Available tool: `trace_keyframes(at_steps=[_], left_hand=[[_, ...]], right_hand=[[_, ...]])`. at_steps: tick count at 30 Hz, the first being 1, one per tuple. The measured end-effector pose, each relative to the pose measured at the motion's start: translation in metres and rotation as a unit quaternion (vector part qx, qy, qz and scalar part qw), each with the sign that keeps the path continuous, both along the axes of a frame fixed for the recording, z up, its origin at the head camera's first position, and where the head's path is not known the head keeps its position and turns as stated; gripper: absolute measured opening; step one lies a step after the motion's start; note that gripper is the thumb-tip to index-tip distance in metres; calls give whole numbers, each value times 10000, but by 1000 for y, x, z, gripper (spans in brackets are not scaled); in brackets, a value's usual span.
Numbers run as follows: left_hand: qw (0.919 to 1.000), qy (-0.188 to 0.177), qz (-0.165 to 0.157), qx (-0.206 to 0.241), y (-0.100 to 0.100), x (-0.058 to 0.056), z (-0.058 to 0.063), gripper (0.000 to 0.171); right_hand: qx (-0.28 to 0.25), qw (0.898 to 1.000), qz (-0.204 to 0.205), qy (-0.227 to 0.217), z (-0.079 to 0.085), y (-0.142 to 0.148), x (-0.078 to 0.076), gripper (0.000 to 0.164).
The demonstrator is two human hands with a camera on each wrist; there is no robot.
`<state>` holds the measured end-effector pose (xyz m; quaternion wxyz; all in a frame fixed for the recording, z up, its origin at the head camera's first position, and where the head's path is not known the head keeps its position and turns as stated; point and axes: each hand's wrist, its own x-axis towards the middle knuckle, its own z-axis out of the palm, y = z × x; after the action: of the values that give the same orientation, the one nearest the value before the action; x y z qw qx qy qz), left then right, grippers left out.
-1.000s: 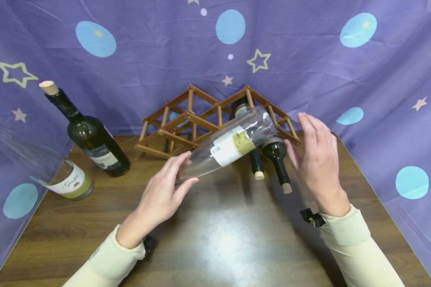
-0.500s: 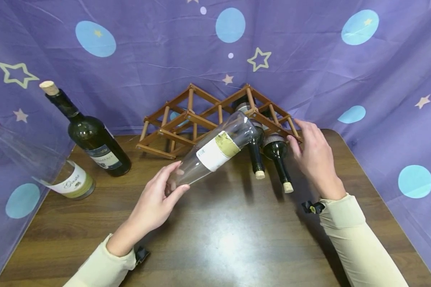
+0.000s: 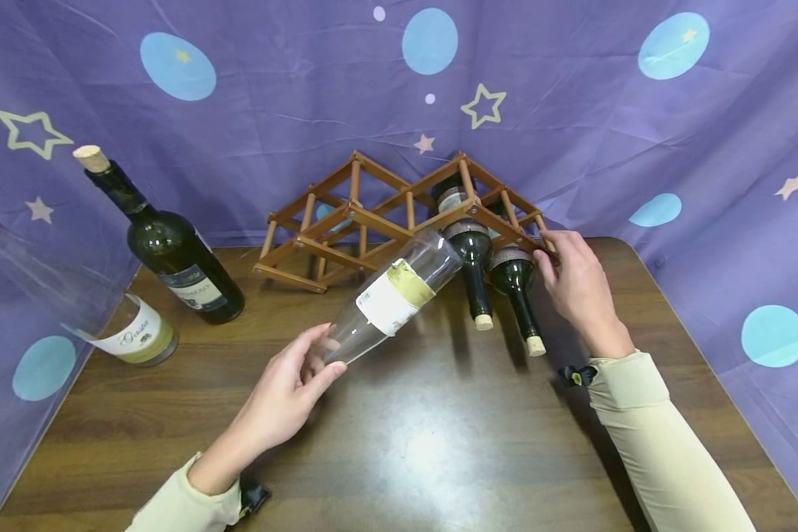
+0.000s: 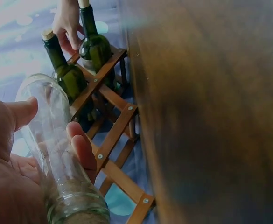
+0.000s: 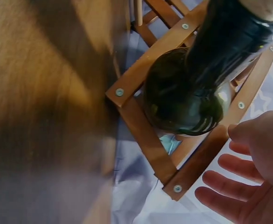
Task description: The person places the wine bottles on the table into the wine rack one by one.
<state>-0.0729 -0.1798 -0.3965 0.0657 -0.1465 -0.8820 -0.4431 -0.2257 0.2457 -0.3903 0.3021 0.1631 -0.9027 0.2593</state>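
My left hand (image 3: 282,395) grips a clear glass wine bottle (image 3: 399,295) by its narrow end, its base pointing up right toward the wooden wine rack (image 3: 332,255). In the left wrist view, thumb and fingers wrap around this bottle (image 4: 57,135); a cork shows at its mouth. My right hand (image 3: 578,288) touches the rack's right end. In the right wrist view its thumb meets the outer slat (image 5: 206,158), and the other fingers are spread beside it. Two dark green corked bottles, one inner (image 3: 472,258) and one outer (image 3: 515,284), lie in the rack, necks toward me.
At the left of the wooden table (image 3: 399,458) stand a dark corked wine bottle (image 3: 179,258) and a clear bottle (image 3: 133,332) with a white and gold label. A purple curtain (image 3: 273,89) hangs right behind the rack.
My left hand has drawn the clear bottle down and left, away from the rack's right side. My right hand has moved in to touch the rack's right end.
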Motion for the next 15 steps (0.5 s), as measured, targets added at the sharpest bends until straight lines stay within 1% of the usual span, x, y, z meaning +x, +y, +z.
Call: trace_keyframes(at_steps=[3,7,15], left_hand=[[9999,-152,9,76,-2,3,-4,57],[9989,-439,116,115,-4,6,-7,57],[9937,-1088,187,185,-4,11,-14,57]], right_hand=[[7,10000,13,-49,-3,0,-3,31],[-15,10000,33,-21,-5,0,-5,26],[-5,10000,19,-27,-7,-1,-6,24]])
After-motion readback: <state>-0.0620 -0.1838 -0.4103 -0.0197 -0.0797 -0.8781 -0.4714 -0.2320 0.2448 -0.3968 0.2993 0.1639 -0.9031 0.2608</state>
